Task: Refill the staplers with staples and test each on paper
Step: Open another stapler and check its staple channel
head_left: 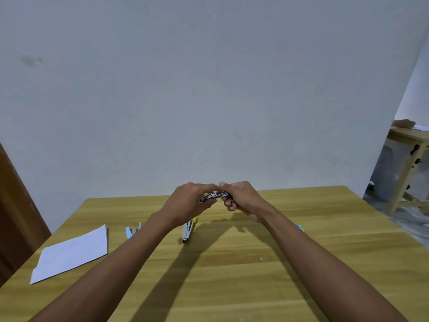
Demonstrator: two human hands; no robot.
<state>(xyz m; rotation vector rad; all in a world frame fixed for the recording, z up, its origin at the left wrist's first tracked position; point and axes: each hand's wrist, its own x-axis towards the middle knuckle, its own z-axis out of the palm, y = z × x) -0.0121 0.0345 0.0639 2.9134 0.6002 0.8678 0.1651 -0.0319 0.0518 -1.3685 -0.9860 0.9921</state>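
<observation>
Wooden table (232, 263): both hands' fingers (204, 194) grip blurred stapler (212, 196) (mostly hidden).

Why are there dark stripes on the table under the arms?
Head view: those stripes are the arms' shadows on the table, so the light sits above and behind. The hands and stapler look slightly blurred, and the wide lens tilts the wall edges.

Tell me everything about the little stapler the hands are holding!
The stapler is small, with shiny silver metal showing and a bit of blue at its right end. It is held in the air above the wooden table, lying roughly level. The left hand and right hand pinch it from either side. Whether it is open is too blurred to tell.
</observation>
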